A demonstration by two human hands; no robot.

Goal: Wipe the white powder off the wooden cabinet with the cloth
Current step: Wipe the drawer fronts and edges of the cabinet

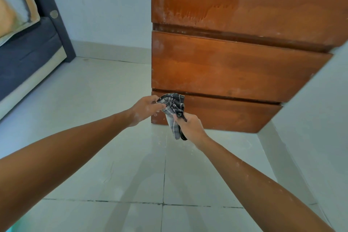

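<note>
Cloth (172, 107) pinched by left hand (146, 108) and right hand (190, 127)

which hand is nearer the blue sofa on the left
Left. The left hand grips the dark plaid cloth on the side toward the dark blue sofa; the right hand holds the cloth's other end, farther away, before the wooden cabinet.

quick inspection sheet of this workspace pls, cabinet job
surface: wooden cabinet front, white powder film along its left edge and across the upper panel
job's things: checked grey cloth, bunched, in front of the bottom panel
clutter: nothing seen
grippers: left hand and right hand both gripping the cloth
cables: nothing seen
surroundings: pale tiled floor with faint white specks, light wall, dark sofa at left
</note>
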